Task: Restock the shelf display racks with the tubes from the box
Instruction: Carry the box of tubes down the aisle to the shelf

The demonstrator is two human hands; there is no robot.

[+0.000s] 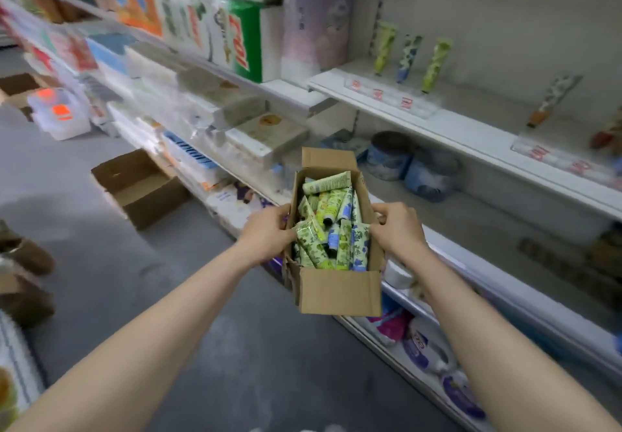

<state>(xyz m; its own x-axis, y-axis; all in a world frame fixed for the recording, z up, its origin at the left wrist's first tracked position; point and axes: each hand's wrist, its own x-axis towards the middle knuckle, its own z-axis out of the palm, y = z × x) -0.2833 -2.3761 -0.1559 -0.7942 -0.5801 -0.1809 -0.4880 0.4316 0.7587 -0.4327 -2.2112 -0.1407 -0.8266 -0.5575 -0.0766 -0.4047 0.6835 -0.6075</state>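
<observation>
At the long sides of an open cardboard box (338,292), the fingers (282,215) of the person's left hand (269,236) curl over the left wall, and those of the right hand (397,226) clamp the right wall, holding it above the grey floor (101,263). Inside lie jumbled tubes (328,226), green, yellow and blue, floral-printed. Beyond, on a white shelf (471,128), a clear display rack (392,95) holds three tubes upright; a second rack (568,159) lies further right. An empty carton (141,189) sits on the floor, left.
</observation>
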